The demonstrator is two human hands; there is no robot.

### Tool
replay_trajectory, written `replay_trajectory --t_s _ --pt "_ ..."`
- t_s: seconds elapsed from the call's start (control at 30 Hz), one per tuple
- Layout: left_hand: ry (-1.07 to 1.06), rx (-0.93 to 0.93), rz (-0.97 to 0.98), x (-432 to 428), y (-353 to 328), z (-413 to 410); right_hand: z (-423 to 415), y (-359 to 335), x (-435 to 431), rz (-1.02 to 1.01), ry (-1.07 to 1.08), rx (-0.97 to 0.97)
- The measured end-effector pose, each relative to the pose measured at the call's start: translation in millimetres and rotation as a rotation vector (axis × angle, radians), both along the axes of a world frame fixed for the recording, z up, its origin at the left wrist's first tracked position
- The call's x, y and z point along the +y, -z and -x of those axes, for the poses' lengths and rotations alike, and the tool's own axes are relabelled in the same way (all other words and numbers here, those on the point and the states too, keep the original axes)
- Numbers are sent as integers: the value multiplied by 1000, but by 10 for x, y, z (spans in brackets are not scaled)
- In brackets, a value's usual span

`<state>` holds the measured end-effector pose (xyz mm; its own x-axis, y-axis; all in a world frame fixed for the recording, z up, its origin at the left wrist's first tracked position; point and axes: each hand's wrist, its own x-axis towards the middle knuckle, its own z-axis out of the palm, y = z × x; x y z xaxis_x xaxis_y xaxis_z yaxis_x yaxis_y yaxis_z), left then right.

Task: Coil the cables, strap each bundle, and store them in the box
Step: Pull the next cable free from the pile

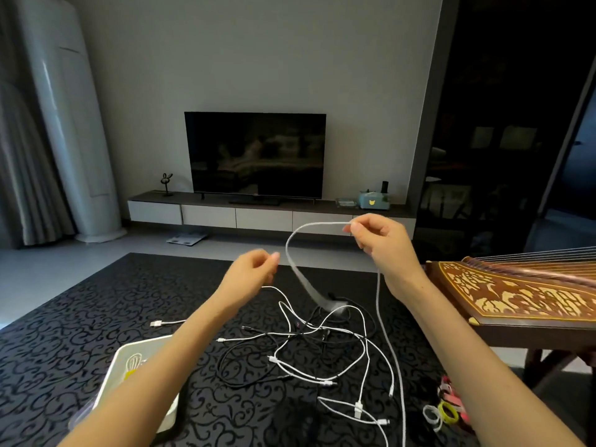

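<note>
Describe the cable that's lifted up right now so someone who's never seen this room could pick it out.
Start at the black patterned table, where a tangle of cables lies in the middle. One white cable rises from there to the right hand, which pinches it, and arcs over leftward. It alone hangs in the air; the rest lie flat.
</note>
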<state>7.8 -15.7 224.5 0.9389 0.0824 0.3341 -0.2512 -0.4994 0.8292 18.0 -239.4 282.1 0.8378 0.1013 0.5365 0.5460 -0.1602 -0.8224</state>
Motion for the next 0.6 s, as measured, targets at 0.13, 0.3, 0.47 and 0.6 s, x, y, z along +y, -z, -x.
replay_trajectory --t_s 0.13,0.3,0.47,0.6 --pt "126 21 98 -25 -102 25 17 108 23 -67 -55 61" --pt "460 434 1097 -195 -46 198 35 203 127 -156 68 22" --pt "598 480 1305 -160 -27 294 54 283 142 -146 53 -53" --pt "532 395 1094 -254 -43 292 89 336 180 -163 12 -49"
